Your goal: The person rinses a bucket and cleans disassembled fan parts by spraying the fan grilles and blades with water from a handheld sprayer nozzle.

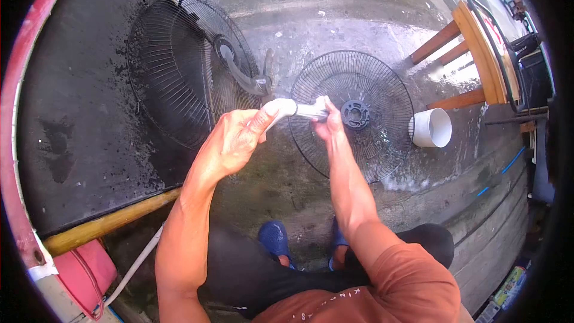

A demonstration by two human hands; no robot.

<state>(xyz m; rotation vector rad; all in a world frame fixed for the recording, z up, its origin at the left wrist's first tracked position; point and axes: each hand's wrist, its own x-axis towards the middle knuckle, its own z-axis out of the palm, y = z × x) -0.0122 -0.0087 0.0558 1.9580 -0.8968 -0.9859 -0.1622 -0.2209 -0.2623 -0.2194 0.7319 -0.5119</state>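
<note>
Where one fan grille (357, 114) ends, a bucket (421, 128) sits.

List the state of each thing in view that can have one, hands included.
Left hand: closed around the white curved item.
White curved item: gripped, partly hidden.
Right hand: raised at the item's far end; grip unclear.
Round fan grille: flat on the floor.
Floor: wet.
White container: uncovered.
Blue clogs: worn.
</note>
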